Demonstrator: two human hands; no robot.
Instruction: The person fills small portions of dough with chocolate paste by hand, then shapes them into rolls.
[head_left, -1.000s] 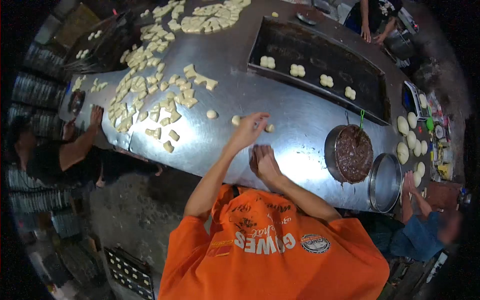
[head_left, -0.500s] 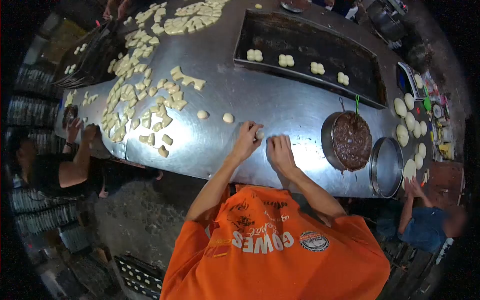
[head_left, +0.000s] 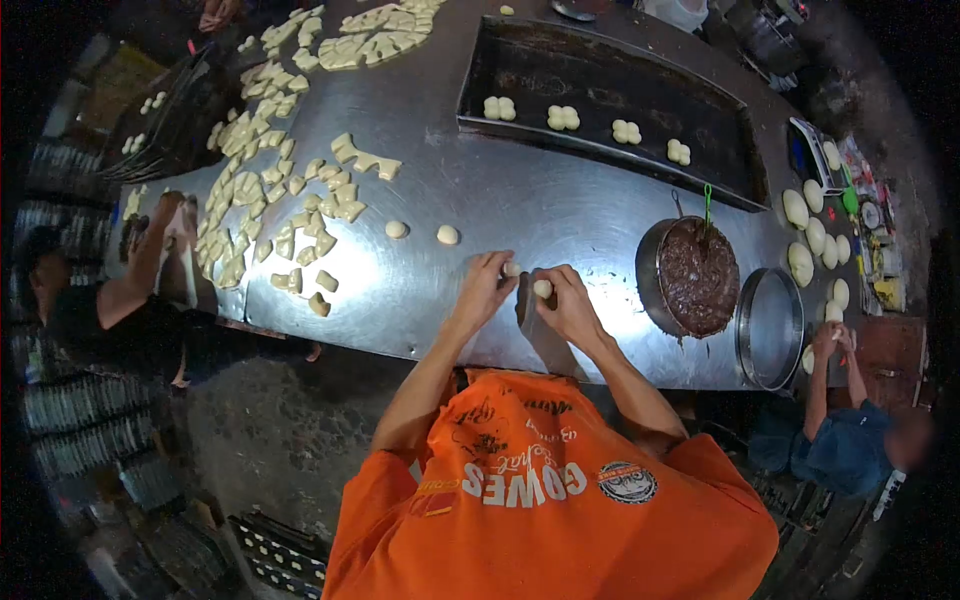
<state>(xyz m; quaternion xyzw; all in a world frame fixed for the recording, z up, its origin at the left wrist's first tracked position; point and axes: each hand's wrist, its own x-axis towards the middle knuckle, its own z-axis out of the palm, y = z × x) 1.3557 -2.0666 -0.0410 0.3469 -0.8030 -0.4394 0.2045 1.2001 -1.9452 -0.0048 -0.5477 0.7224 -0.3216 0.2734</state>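
Note:
Both my hands are over the metal table near its front edge. My left hand has its fingers closed round a small dough ball that shows at the fingertips. Just to the right, my right hand grips another small dough ball between thumb and fingers. Two round dough balls, one at the left and one nearer my hands, rest on the table. Cut dough pieces lie scattered farther left.
A black tray holding several dough clusters lies at the back. On the right are a pan of brown filling, a metal ring and larger dough balls. Co-workers are at the far left and far right.
My right hand has lifted and turned, so its dough ball now shows. My left hand has shifted slightly left. Both co-workers' arms have moved.

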